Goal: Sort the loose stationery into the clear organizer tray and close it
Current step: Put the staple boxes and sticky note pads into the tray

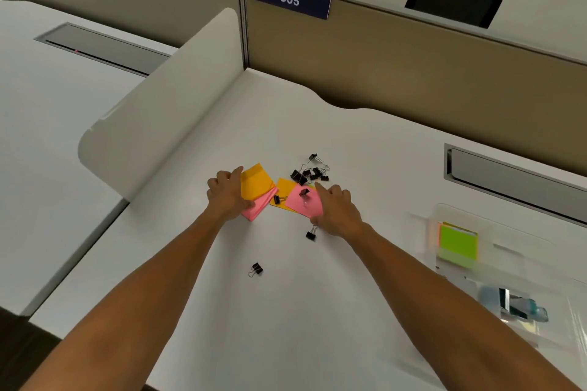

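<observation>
Both hands are out over the white desk [317, 311], arms stretched forward. Left hand [227, 197] is closed on a small stack of sticky notes — an orange pad [256, 182] on top and a pink pad [259, 208] under it, thumb across the upper edge and the fingers wrapped beneath. Right hand [336, 209] lies on the right edge of a second pink note [301, 201], forefinger stretched along its far side and thumb at its near corner; whether it actually pinches the paper I cannot tell. That pink note lies over another orange note [283, 189], and a black binder clip [304, 192] sits on top of it.

Just beyond these notes a cluster of black binder clips [309, 173] lies loose on the desk, with one more clip [313, 157] a little farther back. A single clip [276, 199] rests between the two piles of notes, another [310, 234] lies just beside the right wrist, and one [256, 269] sits alone between the forearms.

The clear organizer tray [495, 232] is off to the right, well apart from the hands and blurred — a green pad of notes [457, 241] shows in one compartment, and a bluish object [514, 305] that I cannot identify lies in the nearer part
</observation>
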{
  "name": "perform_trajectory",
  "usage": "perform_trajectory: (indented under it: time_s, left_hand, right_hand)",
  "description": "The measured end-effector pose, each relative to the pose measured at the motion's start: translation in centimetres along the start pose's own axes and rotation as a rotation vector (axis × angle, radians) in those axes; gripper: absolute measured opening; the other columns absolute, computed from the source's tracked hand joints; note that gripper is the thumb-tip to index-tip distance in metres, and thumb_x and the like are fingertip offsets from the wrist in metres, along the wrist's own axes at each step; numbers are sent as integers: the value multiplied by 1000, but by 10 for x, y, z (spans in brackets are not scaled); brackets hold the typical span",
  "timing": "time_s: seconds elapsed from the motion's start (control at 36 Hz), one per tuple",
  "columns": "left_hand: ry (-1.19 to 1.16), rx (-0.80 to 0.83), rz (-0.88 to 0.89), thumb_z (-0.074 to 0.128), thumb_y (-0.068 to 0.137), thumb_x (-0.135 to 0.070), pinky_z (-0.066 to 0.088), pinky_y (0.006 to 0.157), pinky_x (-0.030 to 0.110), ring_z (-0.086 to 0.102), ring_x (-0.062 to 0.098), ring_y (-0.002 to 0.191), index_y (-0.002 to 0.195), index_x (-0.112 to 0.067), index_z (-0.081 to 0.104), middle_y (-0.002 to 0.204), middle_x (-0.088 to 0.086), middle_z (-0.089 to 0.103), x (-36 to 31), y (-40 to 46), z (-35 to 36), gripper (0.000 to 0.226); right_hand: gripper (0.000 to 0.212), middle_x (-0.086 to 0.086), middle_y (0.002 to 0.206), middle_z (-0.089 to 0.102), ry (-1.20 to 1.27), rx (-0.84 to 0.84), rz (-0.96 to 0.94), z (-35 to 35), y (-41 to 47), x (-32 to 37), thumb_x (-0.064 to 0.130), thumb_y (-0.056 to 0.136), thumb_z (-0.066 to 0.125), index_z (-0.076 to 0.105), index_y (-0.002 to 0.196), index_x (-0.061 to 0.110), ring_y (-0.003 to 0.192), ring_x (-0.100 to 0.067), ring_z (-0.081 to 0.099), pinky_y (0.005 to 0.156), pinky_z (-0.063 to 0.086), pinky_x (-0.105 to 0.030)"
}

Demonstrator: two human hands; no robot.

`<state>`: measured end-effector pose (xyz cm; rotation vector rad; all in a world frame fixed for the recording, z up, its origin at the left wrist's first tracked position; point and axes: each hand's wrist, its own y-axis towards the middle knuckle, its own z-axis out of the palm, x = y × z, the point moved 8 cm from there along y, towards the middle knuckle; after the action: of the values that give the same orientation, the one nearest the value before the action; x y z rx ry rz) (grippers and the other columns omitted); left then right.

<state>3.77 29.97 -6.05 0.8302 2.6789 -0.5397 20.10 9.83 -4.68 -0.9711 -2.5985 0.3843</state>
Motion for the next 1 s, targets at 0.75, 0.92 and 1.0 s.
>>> perform_trajectory:
  time_s: [0.75,0.92,1.0]
  left_hand:
    - [-300,-30,26,45,92,0,46,85,44,47,33,101,127,-2,37,121,22,44,-53,-49,-7,36]
    - [-371,-147,142,47,93,2,38,76,34,44,22,92,118,0,43,110,17,49,-80,-67,-20,26]
    - [-457,-121,157,42,98,-4,45,67,37,54,29,87,111,-11,44,106,11,50,-100,-80,-21,15]
  right_hand:
    - [38,-12,112,60,587,-228,29,-46,-68,-50,4,87,48,58,123,9,95,-32,62,83,54,-52]
    - [43,-12,113,56,579,-344,27,-69,-87,-81,2,90,47,59,128,16,95,-31,60,82,55,-50]
    - [45,-12,112,51,583,-458,63,-85,-103,-107,0,91,48,60,130,19,99,-32,58,82,55,-46]
